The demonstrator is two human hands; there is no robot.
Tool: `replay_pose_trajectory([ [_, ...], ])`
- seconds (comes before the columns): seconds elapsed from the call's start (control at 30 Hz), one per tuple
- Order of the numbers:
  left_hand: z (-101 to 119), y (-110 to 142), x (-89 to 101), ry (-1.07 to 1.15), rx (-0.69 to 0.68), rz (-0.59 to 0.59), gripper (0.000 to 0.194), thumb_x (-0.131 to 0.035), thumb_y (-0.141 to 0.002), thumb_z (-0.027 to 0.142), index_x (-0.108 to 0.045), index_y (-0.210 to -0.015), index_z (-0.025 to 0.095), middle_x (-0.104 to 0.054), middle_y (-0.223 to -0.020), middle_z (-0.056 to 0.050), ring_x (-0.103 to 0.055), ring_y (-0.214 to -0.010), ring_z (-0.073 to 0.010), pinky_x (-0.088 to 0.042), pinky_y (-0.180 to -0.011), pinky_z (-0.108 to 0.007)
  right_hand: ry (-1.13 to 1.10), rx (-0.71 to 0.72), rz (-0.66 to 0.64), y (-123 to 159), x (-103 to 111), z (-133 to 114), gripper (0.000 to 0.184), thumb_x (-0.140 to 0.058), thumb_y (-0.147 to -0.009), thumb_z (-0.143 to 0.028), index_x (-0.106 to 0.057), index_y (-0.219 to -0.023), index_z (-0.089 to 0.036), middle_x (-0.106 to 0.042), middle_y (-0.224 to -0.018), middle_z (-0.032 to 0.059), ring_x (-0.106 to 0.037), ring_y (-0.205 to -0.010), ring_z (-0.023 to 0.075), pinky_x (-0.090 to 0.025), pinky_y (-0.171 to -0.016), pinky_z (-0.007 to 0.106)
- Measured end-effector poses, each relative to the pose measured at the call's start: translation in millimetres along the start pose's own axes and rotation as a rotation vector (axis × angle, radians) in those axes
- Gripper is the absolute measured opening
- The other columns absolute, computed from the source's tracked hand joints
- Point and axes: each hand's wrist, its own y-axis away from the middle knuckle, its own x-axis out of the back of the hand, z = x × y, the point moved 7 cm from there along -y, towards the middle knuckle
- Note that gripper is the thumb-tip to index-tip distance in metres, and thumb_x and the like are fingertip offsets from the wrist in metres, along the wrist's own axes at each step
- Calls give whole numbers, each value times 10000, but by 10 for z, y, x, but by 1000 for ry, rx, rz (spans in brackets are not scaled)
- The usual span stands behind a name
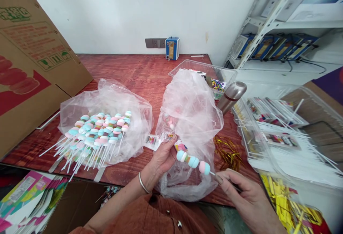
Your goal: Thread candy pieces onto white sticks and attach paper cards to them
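In front of me a marshmallow skewer (193, 161) slants down to the right, with blue, pink and white pieces on a white stick. My right hand (246, 194) pinches the lower end of that stick. At the skewer's upper end, my left hand (166, 155) is closed on a small printed packet (180, 145); whether the top marshmallow is inside it or only beside it I cannot tell. Beneath both lies a large see-through plastic bag (191, 101) with some pink pieces inside. To the left, several more marshmallow skewers (102, 128) are piled on another plastic bag (136, 108).
A cardboard box (40, 40) stands at the left. Behind the bag are a plastic tray (187, 64) and a steel flask (232, 96). Gold twist ties (227, 151) lie near my right hand. At the right, a plastic bin (250, 148) holds white sticks (289, 159).
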Motion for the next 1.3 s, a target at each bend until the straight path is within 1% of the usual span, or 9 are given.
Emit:
replay_pose_trajectory([
  [0.13, 32, 11, 1, 46, -17, 19, 301, -881, -644, 227, -645, -810, 138, -669, -720, 10, -629, -617, -111, -541, -602, -236, -37, -34, 46, 7, 56, 121, 380, -534, -888, -529, -676, -786, -192, -669, -770, 38, -607, -732, 189, -458, -671, 258],
  [0.33, 18, 11, -19, 103, 7, -33, 275, -863, -679, 235, -638, -813, 149, -682, -729, 10, -644, -638, -107, -542, -593, -218, -254, -210, 39, 33, -16, 334, 551, -530, -829, -692, -644, -706, -166, -354, -521, -52, -314, -485, 100, -251, -454, 225],
  [0.5, -13, -2, 22, 118, 8, -12, 286, -862, -681, 215, -639, -853, 162, -692, -776, 9, -658, -681, -122, -563, -623, -247, -371, -291, 36, 69, -79, 384, 615, -545, -764, -762, -641, -698, -158, -276, -482, -77, -247, -454, 86, -190, -436, 218],
  [0.6, -19, -4, 4, 86, 2, -17, 288, -862, -681, 228, -637, -846, 159, -674, -762, 11, -631, -647, -102, -544, -597, -221, -256, -198, 70, 66, -12, 315, 548, -544, -813, -687, -638, -667, -166, -417, -523, -32, -371, -495, 111, -310, -463, 222],
  [0.73, -33, 4, 0, 31, -10, 55, 282, -852, -696, 250, -644, -856, 145, -654, -736, 12, -598, -596, -77, -496, -533, -175, 27, -8, 125, 89, 78, 189, 393, -536, -893, -514, -677, -727, -187, -638, -723, 22, -578, -690, 167, -455, -629, 228],
  [1.03, 3, 62, -135, -75, -124, 45, 215, -820, -731, 264, -661, -803, 138, -685, -802, -21, -653, -750, -124, -524, -678, -222, 231, 222, 311, 125, 49, -131, 203, -542, -911, -337, -696, -851, -220, -677, -782, 34, -636, -715, 171, -483, -635, 227],
  [1.17, 19, 63, -202, 61, -104, 59, 161, -773, -770, 175, -667, -884, 137, -721, -910, -62, -690, -940, -195, -544, -872, -317, 59, 201, 388, 153, -104, -101, 185, -590, -886, -364, -701, -911, -218, -644, -794, 47, -610, -739, 185, -481, -661, 257],
  [1.23, 20, 65, -243, 125, -78, 58, 109, -732, -811, 161, -658, -886, 132, -719, -888, -56, -697, -925, -193, -544, -915, -355, -188, 42, 316, 136, -272, 63, 256, -579, -897, -446, -675, -907, -208, -564, -683, 11, -548, -608, 155, -455, -557, 246],
  [1.3, 17, 76, -278, 162, -49, 63, 62, -697, -846, 162, -647, -853, 126, -708, -844, -46, -702, -871, -178, -554, -919, -376, -513, -167, 169, 122, -526, 235, 356, -546, -900, -543, -631, -862, -199, -396, -564, -61, -359, -430, 94, -339, -401, 214],
])
